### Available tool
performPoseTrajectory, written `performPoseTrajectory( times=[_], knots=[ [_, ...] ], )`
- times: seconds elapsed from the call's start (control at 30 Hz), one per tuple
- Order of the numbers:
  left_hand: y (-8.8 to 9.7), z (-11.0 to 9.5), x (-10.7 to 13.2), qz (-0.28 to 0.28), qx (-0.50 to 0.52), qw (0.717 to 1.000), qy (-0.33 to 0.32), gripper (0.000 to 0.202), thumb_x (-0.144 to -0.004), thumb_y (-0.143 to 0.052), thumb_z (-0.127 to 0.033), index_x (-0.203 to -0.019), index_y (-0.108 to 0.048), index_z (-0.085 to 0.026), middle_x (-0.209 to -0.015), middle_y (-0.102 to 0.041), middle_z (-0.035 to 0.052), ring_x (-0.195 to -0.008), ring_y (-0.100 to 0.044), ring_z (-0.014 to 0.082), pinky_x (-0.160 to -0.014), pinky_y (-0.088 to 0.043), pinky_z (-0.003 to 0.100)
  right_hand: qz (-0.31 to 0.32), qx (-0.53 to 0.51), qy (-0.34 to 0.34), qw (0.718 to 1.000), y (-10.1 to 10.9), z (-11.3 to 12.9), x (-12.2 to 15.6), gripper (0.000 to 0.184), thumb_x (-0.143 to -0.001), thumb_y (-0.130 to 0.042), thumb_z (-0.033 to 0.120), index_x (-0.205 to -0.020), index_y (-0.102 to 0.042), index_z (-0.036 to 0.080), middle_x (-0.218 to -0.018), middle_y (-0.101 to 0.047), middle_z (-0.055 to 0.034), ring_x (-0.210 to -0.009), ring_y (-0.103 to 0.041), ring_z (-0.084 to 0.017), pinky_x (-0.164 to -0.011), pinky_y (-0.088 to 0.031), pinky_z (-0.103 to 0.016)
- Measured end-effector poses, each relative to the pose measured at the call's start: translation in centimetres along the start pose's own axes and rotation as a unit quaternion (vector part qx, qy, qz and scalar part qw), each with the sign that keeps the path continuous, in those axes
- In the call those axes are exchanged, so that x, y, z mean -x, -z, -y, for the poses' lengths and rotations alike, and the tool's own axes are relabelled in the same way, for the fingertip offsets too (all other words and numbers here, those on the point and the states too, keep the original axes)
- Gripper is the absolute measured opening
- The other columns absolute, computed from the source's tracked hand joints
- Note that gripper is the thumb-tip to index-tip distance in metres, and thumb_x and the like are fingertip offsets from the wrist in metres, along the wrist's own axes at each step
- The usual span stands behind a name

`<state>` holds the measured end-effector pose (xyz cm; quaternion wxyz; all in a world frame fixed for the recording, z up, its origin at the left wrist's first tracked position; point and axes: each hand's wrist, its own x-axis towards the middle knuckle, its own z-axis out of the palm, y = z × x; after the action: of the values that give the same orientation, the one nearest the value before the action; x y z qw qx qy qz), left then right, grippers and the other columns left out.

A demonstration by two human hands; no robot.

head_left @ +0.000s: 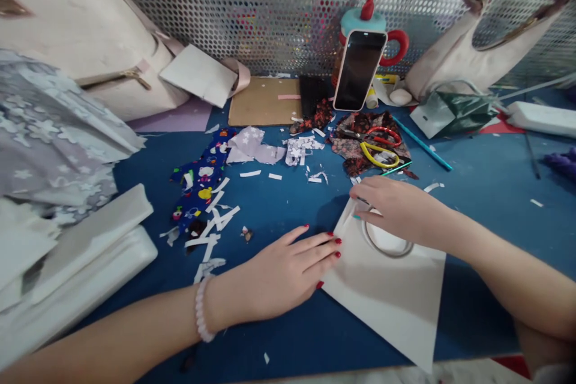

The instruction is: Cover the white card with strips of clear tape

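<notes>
At left of the white board (387,294), our flat left hand (288,270) should steady its edge — right hand (400,210) bent, grip unclear.

Perforated screen (279,12) behind blue tabletop (279,207)

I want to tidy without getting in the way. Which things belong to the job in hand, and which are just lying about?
Seemingly in use:
white sheet, left hand at its edge
ring-shaped roll, by the right hand

Seemingly just lying about:
phone
lidded cup behind it
blue patterned fabric
brown cardboard
</notes>
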<state>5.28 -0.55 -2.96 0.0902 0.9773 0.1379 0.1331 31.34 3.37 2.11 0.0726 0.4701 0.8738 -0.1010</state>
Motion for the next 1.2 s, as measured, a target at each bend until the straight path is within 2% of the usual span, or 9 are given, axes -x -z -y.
performPoseTrajectory(
  times=[0.1,0.23,0.33,0.47,0.67,0.8,0.9,1.03,1.2],
  knots=[
    [0.0,0.0,0.1,-0.006,0.009,1.0,0.0,0.034,-0.101,-0.046,-0.025,-0.132,-0.055,-0.015,-0.142,-0.057,0.0033,-0.132,-0.05,0.0183,-0.111,-0.029,0.036,0.01,0.025,-0.039,0.999,0.1,0.2,0.1,0.014,-0.093,-0.054,0.023,-0.104,-0.058,0.016,-0.094,-0.066,-0.0083,-0.088,-0.064,-0.024,-0.065,-0.038,-0.03],
    [-0.1,0.2,0.3,-0.026,0.031,0.999,-0.004,0.032,-0.101,-0.046,-0.025,-0.129,-0.057,-0.014,-0.138,-0.061,0.003,-0.13,-0.051,0.0182,-0.111,-0.027,0.036,0.053,0.023,-0.065,0.996,0.6,0.3,-0.1,0.006,-0.092,-0.053,0.024,-0.095,-0.056,0.019,-0.082,-0.066,-0.0038,-0.07,-0.062,-0.019,-0.057,-0.031,-0.028],
    [-0.2,0.3,0.3,-0.05,0.05,0.997,-0.014,0.028,-0.102,-0.044,-0.024,-0.122,-0.062,-0.015,-0.131,-0.065,0.0022,-0.127,-0.054,0.0183,-0.109,-0.03,0.036,0.065,-0.036,-0.046,0.996,0.8,0.6,-0.5,0.003,-0.092,-0.053,0.021,-0.092,-0.055,0.019,-0.08,-0.065,-0.0023,-0.069,-0.06,-0.017,-0.059,-0.033,-0.027],
    [-0.2,0.4,0.4,-0.054,0.05,0.997,-0.024,0.028,-0.102,-0.042,-0.022,-0.12,-0.063,-0.015,-0.133,-0.064,0.0035,-0.125,-0.055,0.0189,-0.106,-0.033,0.036,0.063,-0.09,-0.023,0.994,0.7,0.9,-0.8,0.005,-0.088,-0.052,0.017,-0.087,-0.055,0.02,-0.08,-0.065,-0.002,-0.071,-0.058,-0.015,-0.062,-0.035,-0.026],
    [-0.2,0.5,0.5,-0.035,0.038,0.998,-0.03,0.029,-0.102,-0.044,-0.022,-0.124,-0.062,-0.015,-0.137,-0.061,0.0043,-0.128,-0.053,0.0195,-0.106,-0.034,0.038,0.105,-0.062,-0.04,0.992,0.6,0.2,-0.3,0.012,-0.087,-0.048,0.019,-0.076,-0.054,0.021,-0.076,-0.062,-0.0013,-0.067,-0.054,-0.015,-0.059,-0.031,-0.026],
    [-0.3,0.6,0.5,-0.028,0.046,0.998,-0.029,0.029,-0.101,-0.046,-0.023,-0.125,-0.061,-0.016,-0.138,-0.06,0.0032,-0.129,-0.053,0.0188,-0.106,-0.034,0.037,0.092,-0.018,-0.018,0.995,1.2,0.3,0.1,0.015,-0.088,-0.044,0.017,-0.076,-0.052,0.021,-0.077,-0.061,-0.0023,-0.068,-0.054,-0.016,-0.06,-0.03,-0.027],
    [-0.2,0.6,0.5,-0.021,0.051,0.998,-0.023,0.029,-0.101,-0.048,-0.023,-0.126,-0.061,-0.016,-0.138,-0.06,0.0031,-0.13,-0.052,0.0186,-0.107,-0.034,0.036,0.074,-0.032,0.003,0.997,1.9,0.6,0.3,0.015,-0.088,-0.042,0.017,-0.077,-0.051,0.021,-0.075,-0.06,-0.0016,-0.068,-0.054,-0.016,-0.06,-0.03,-0.027],
    [-0.1,0.6,0.4,-0.022,0.057,0.998,-0.023,0.029,-0.101,-0.047,-0.023,-0.126,-0.061,-0.017,-0.137,-0.062,0.0031,-0.129,-0.053,0.0187,-0.108,-0.036,0.036,0.084,-0.065,-0.021,0.994,2.3,1.0,0.4,0.009,-0.085,-0.042,0.017,-0.084,-0.049,0.023,-0.066,-0.055,0.0023,-0.058,-0.052,-0.015,-0.055,-0.028,-0.027],
    [0.0,0.6,0.5,-0.036,0.043,0.998,-0.001,0.028,-0.099,-0.05,-0.025,-0.122,-0.065,-0.018,-0.134,-0.061,0.0128,-0.125,-0.056,0.025,-0.106,-0.04,0.042,0.077,-0.078,-0.051,0.993,1.7,1.4,0.1,0.011,-0.081,-0.04,0.017,-0.09,-0.044,0.023,-0.064,-0.051,0.0036,-0.055,-0.049,-0.015,-0.053,-0.027,-0.026]
  ],
)
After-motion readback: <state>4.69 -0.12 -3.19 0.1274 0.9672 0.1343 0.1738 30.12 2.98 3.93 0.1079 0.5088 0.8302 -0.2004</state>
